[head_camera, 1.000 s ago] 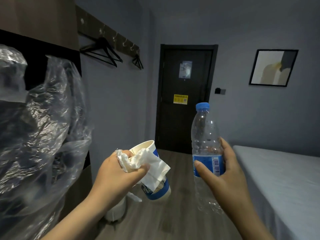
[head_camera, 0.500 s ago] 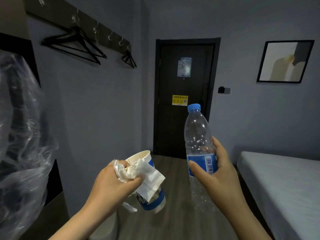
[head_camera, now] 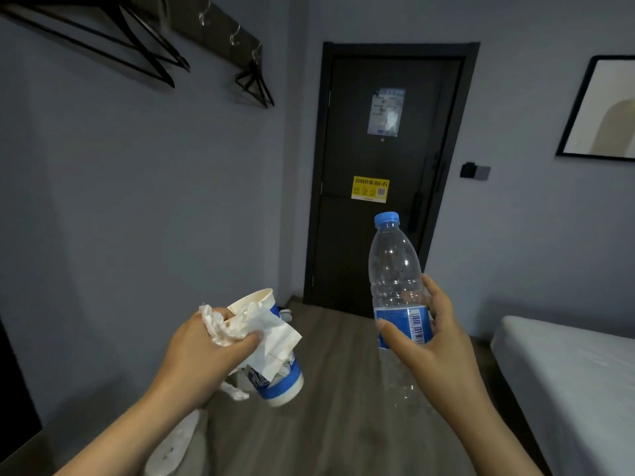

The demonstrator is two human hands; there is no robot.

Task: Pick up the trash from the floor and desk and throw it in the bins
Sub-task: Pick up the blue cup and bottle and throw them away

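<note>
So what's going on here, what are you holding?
Someone is tidying up rubbish. Their left hand grips a paper cup with crumpled tissue held against it. Their right hand holds a clear plastic bottle upright by its blue label. Both are up above the wooden floor, facing a dark door, not binned yet.
</note>
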